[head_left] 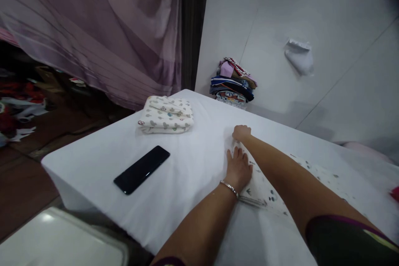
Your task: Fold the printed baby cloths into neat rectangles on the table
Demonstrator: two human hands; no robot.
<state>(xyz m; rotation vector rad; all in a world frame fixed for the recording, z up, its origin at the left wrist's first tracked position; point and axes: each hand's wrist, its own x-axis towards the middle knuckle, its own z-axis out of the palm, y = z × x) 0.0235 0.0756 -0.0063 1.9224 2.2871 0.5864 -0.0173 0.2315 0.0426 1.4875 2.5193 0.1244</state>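
Note:
A white cloth with small dark prints (311, 174) lies flat on the white table (93, 162) under both my arms. My left hand (237, 168), with a bracelet at the wrist, rests flat on the cloth's near left edge, fingers stretched out. My right hand (241, 132) reaches further along the same edge, fingers curled down onto the cloth's far corner. Whether it pinches the cloth I cannot see clearly.
A folded white cloth with grey heart prints (166, 115) sits at the table's far left. A black phone (142, 169) lies nearer. A stack of folded coloured clothes (232, 84) stands by the wall. A purple curtain (93, 29) hangs left.

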